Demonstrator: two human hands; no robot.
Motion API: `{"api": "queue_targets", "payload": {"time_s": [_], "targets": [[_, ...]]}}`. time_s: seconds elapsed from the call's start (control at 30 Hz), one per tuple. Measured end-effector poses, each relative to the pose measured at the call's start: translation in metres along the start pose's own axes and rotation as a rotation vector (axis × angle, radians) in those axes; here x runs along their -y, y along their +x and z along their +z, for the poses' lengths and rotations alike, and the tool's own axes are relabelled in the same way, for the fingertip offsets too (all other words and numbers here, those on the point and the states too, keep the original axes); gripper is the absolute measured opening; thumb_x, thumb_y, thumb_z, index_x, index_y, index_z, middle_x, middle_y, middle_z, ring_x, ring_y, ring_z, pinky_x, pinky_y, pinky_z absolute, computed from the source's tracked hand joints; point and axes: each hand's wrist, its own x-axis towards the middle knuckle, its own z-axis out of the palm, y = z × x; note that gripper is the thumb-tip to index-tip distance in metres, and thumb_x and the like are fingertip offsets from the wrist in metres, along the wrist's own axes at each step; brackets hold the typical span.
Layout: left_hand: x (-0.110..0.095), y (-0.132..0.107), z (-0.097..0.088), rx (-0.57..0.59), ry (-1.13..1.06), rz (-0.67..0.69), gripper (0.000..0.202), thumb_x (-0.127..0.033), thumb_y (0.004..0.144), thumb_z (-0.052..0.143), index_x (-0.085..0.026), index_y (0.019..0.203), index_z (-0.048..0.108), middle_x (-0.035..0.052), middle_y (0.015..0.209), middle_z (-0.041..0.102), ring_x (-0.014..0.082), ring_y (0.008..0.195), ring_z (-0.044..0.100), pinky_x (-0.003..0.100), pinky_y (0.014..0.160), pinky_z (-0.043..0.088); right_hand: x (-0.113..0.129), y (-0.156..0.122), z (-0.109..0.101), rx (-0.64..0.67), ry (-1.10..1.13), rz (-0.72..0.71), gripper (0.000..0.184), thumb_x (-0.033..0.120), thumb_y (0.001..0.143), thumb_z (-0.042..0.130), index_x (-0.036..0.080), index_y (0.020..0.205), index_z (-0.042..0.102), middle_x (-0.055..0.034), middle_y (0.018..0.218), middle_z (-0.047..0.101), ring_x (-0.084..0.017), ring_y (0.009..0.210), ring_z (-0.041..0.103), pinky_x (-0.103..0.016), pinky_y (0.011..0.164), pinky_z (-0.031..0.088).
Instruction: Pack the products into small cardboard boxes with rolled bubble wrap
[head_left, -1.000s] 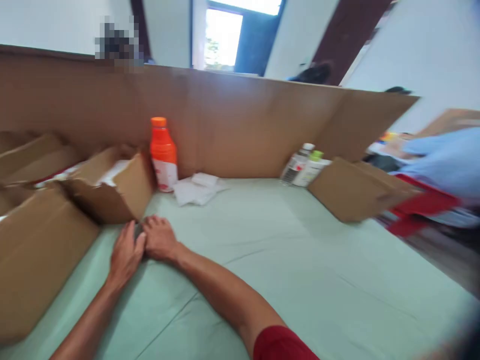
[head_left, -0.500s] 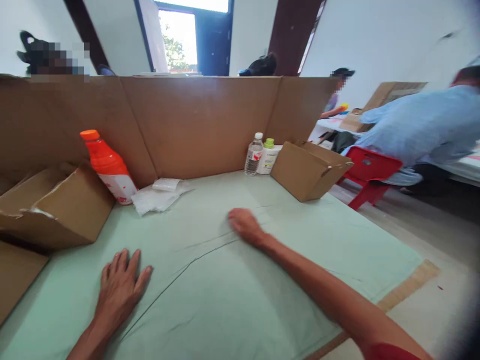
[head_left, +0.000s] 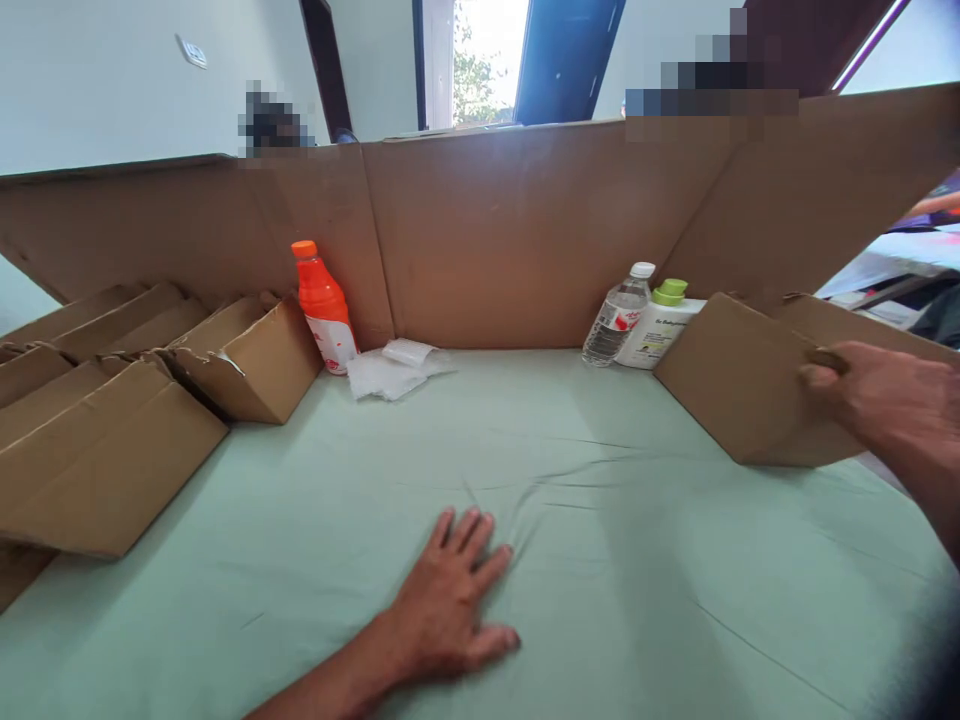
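Observation:
My left hand [head_left: 450, 600] lies flat on the pale green cloth [head_left: 600, 560], fingers spread, holding nothing. At the right, my right hand [head_left: 885, 400] has its fingers curled over the upper edge of a small open cardboard box [head_left: 742, 385]. Just left of that box stand a clear water bottle [head_left: 619, 315] and a white bottle with a green cap [head_left: 660, 325]. An orange bottle [head_left: 322, 305] stands at the back left, with crumpled white plastic wrap [head_left: 394, 368] beside it.
A tall cardboard screen [head_left: 525, 240] walls the back and both sides of the table. Several open cardboard boxes [head_left: 112, 440] line the left side. Beyond the screen are a doorway and other people's heads.
My right hand has swung from the middle of the cloth out to the right and closed on the box's edge. The view turned left; my left hand stays flat on the cloth.

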Motion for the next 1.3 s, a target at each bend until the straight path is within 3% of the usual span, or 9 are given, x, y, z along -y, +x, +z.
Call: {"api": "queue_targets", "payload": {"time_s": [0.07,0.23,0.47,0.6,0.7,0.83,0.93,1.07,1.3], "targets": [[-0.015,-0.005,0.005,0.031,-0.082,0.101,0.082,-0.071,0.091,0.046,-0.023,0.156,0.036,0.0187,0.166,0.023,0.0343,0.156,0.014,0.06,0.125,0.006,0.014,-0.006,-0.002,0.048,-0.068,0.104,0.037,0.041,0.081,0.071,0.022,0.051,0.059,-0.0172,0.059,0.065,-0.038,0.08,0.067,-0.051,0.066,0.037],[-0.014,-0.011,0.015,-0.061,-0.285,0.084,0.074,-0.057,0.093,0.053,-0.02,0.156,0.036,0.0168,0.163,0.033,0.0316,0.152,0.028,0.057,0.126,0.018,0.062,-0.072,-0.029,-0.108,0.084,-0.299,0.039,0.053,0.09,0.052,0.024,0.071,0.071,-0.0086,0.062,0.066,-0.028,0.066,0.063,-0.044,0.065,0.041],[0.025,-0.043,0.01,-0.586,-0.579,-0.217,0.076,-0.04,0.087,0.062,-0.018,0.155,0.034,0.0191,0.155,0.045,0.0347,0.141,0.046,0.058,0.117,0.037,0.156,-0.21,-0.114,0.02,0.339,-0.78,0.011,0.024,0.093,0.061,0.024,0.09,0.071,-0.003,0.084,0.076,-0.022,0.08,0.071,-0.04,0.082,0.048],[0.038,-0.093,0.002,-0.703,-0.552,-0.269,0.083,-0.039,0.084,0.067,-0.023,0.156,0.03,0.017,0.155,0.044,0.0351,0.139,0.049,0.057,0.114,0.04,0.181,-0.262,-0.151,0.073,0.672,-0.656,0.021,0.034,0.091,0.067,0.028,0.111,0.071,-0.0057,0.109,0.076,-0.027,0.107,0.068,-0.045,0.096,0.049],[0.041,-0.127,0.006,-0.704,-0.553,-0.323,0.087,-0.04,0.082,0.069,-0.023,0.158,0.03,0.016,0.151,0.05,0.0369,0.14,0.047,0.055,0.113,0.043,0.172,-0.287,-0.138,0.073,0.828,-0.178,0.028,0.042,0.095,0.058,0.027,0.113,0.072,-0.0075,0.12,0.073,-0.028,0.115,0.065,-0.045,0.099,0.049],[0.042,-0.149,0.016,-0.758,-0.558,-0.391,0.086,-0.039,0.08,0.069,-0.021,0.157,0.034,0.0159,0.148,0.053,0.0404,0.141,0.045,0.057,0.114,0.041,0.164,-0.327,-0.088,0.453,0.895,0.266,0.043,0.056,0.087,0.062,0.023,0.111,0.075,-0.0087,0.113,0.076,-0.028,0.101,0.07,-0.039,0.085,0.058],[0.042,-0.147,0.017,-0.726,-0.615,-0.378,0.089,-0.03,0.076,0.071,-0.02,0.157,0.034,0.0157,0.146,0.055,0.0402,0.138,0.049,0.054,0.111,0.046,0.173,-0.355,-0.058,0.662,0.957,0.331,0.055,0.063,0.084,0.061,0.023,0.119,0.074,-0.0093,0.125,0.072,-0.033,0.119,0.063,-0.043,0.098,0.054],[0.048,-0.127,-0.002,-0.7,-0.771,-0.335,0.084,-0.029,0.074,0.07,-0.02,0.152,0.039,0.0151,0.142,0.058,0.0393,0.128,0.058,0.05,0.103,0.052,0.202,-0.363,-0.045,0.636,0.979,0.396,0.06,0.067,0.08,0.064,0.023,0.12,0.074,-0.0097,0.131,0.068,-0.037,0.137,0.048,-0.05,0.113,0.041],[0.105,-0.095,-0.048,-0.74,-0.905,-0.302,0.077,-0.051,0.07,0.075,-0.012,0.133,0.053,0.0175,0.124,0.067,0.0391,0.116,0.062,0.049,0.098,0.052,0.269,-0.333,-0.024,0.75,1.081,0.251,0.059,0.071,0.083,0.057,0.015,0.09,0.075,-0.0097,0.088,0.074,-0.028,0.091,0.064,-0.038,0.081,0.055]]}}
